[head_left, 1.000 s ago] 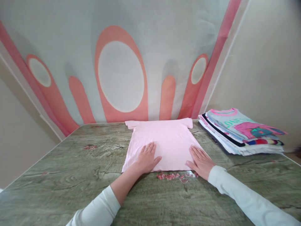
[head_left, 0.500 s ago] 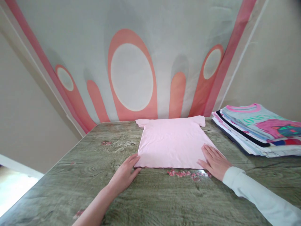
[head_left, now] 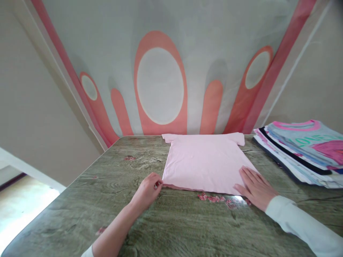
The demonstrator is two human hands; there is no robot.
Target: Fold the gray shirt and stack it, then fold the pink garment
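A pink T-shirt point(head_left: 206, 162) lies spread on the wood-patterned table, its sleeves toward the far edge and its hem toward me. My left hand point(head_left: 148, 189) pinches the shirt's near left corner between thumb and fingers. Flat on the near right corner of the shirt rests my right hand point(head_left: 255, 187), palm down with the fingers stretched out.
At the right stands a stack of folded clothes point(head_left: 302, 157), a grey shirt with a pink collar on top. The table point(head_left: 187, 225) has printed pink flowers. Behind its far edge rises a wall point(head_left: 198, 35) with pink shapes.
My left hand has closed from loosely spread fingers into a pinch on the shirt's corner. My right hand stays flat on the shirt. The whole view has shifted slightly.
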